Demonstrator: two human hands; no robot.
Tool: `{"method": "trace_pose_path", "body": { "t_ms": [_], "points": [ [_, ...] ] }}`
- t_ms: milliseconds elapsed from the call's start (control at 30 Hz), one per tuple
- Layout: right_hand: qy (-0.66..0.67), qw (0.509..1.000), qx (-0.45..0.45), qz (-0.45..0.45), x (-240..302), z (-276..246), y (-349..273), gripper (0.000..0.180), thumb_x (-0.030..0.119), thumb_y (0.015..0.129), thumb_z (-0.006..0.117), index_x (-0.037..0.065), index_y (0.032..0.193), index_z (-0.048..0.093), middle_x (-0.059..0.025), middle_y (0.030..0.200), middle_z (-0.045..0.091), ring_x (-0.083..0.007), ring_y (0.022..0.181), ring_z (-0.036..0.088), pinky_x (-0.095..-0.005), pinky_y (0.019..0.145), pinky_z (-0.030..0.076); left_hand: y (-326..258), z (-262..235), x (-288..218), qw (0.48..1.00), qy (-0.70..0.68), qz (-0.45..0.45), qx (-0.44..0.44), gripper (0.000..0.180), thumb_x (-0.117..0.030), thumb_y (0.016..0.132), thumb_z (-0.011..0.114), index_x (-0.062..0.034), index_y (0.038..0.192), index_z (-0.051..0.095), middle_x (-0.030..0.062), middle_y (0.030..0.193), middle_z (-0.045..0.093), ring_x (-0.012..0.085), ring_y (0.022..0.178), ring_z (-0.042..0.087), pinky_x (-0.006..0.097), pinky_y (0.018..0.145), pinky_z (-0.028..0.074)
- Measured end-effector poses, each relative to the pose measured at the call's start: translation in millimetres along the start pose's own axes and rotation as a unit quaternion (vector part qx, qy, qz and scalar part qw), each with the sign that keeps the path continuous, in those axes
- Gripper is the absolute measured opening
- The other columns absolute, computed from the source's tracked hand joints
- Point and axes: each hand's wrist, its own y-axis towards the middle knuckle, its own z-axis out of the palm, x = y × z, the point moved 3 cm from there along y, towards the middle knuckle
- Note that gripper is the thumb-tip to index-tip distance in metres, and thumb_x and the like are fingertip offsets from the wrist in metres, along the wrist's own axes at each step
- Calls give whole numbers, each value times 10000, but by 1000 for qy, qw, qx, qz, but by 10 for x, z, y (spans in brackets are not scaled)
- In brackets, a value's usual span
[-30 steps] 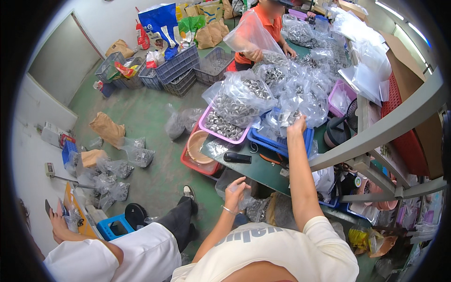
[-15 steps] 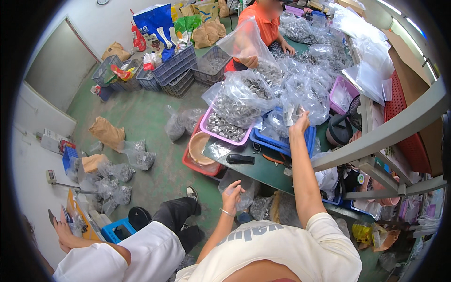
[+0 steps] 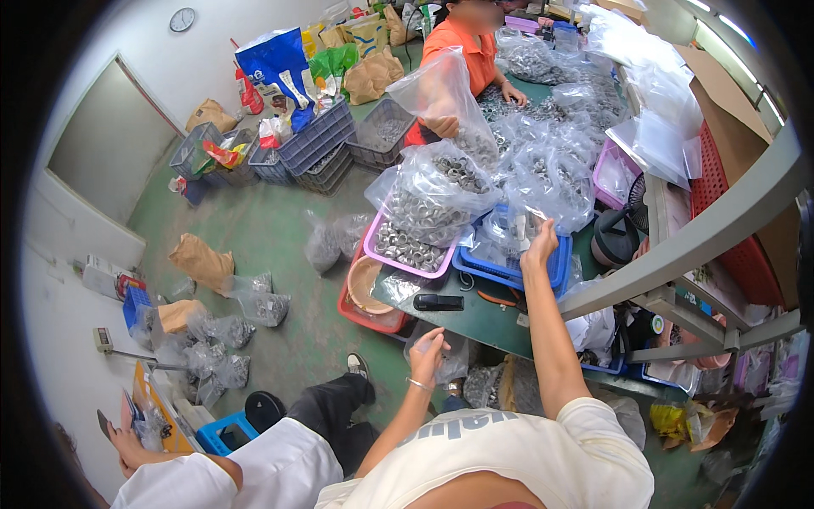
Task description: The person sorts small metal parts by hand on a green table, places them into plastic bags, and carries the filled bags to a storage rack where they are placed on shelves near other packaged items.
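My right hand (image 3: 539, 245) reaches out over the blue basket (image 3: 561, 265) on the table. Its fingers are closed on a small clear plastic bag (image 3: 524, 227), whose contents I cannot make out. Closer to my body, my left hand (image 3: 427, 356) is raised in front of the table edge with its fingers curled together. Whatever it may pinch is too small or too see-through to name. Behind that hand a piece of clear plastic (image 3: 454, 356) shows below the table; I cannot tell whether the hand touches it. A large clear bag of metal rings (image 3: 441, 182) rests on a pink basket (image 3: 377, 251) full of similar rings.
A black handheld object (image 3: 438, 303) lies on the green table (image 3: 492, 325). Across it, a person in orange (image 3: 449, 38) holds a clear bag. A grey metal post (image 3: 670, 237) crosses at right. Another person's white sleeve (image 3: 271, 458) is at lower left. Bagged parts (image 3: 222, 331) lie on the floor.
The whole view has shifted a little, so more of the wall clock shows. Both hands keep nearly the same places and poses; the right still holds the small bag.
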Motion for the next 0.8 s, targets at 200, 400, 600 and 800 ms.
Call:
{"method": "trace_pose_path", "body": {
  "t_ms": [200,400,600,800],
  "points": [
    [-20,999,34,-24,82,-166,-85,380,264,921,401,-71,1005,561,-121,997,591,-177,905,548,-275,803,416,469,632,-794,993,49,106,0,238,-174,826,573,-23,1011,573,2,623,558,8,395,343,158,351,232],
    [-77,993,84,-35,159,-219,-380,385,261,921,393,-74,1003,564,-131,1020,592,-179,948,538,-271,864,374,1423,1373,-2021,906,205,362,-79,525,-246,678,720,78,1034,511,169,1011,556,222,908,526,311,802,412],
    [-98,990,89,-46,252,-316,-552,395,260,926,378,-75,978,582,-127,994,602,-167,915,544,-275,845,389,1526,2342,-2781,823,284,452,-196,817,-391,508,801,76,1073,441,247,955,567,357,883,563,393,793,425],
    [-119,986,108,-43,187,-416,-619,389,255,928,373,-67,971,587,-120,984,608,-159,911,545,-273,841,392,1795,2493,-2855,765,377,460,-247,354,-151,639,645,44,901,509,275,755,580,426,743,568,452,669,435]
  ]
}}
